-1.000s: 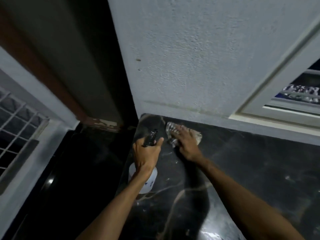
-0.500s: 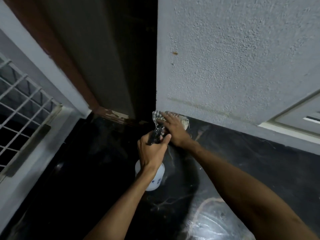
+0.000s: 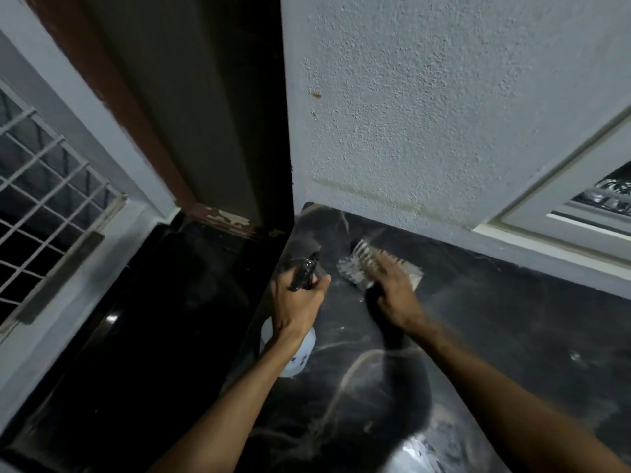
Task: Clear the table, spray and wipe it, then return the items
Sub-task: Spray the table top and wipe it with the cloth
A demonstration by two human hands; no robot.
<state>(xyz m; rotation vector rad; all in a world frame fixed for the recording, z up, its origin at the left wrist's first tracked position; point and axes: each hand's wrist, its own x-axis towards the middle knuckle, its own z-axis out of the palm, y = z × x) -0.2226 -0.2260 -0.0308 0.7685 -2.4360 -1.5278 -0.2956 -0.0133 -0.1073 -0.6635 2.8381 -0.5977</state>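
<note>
Pressing a checked cloth (image 3: pixel 362 268) flat onto the far part of the dark marbled desk (image 3: pixel 495 336), near the wall (image 3: pixel 426 114), the right hand (image 3: pixel 392 291) is blurred, fingers spread over it. Left of it, the left hand (image 3: pixel 300 302) grips a white spray bottle (image 3: pixel 297 356) by its black trigger head.

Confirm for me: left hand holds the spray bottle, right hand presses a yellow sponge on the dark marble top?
Not quite. In the head view the right hand presses a pale checked cloth, not a sponge. The rest holds: the left hand grips the spray bottle over the dark marble top.
</note>
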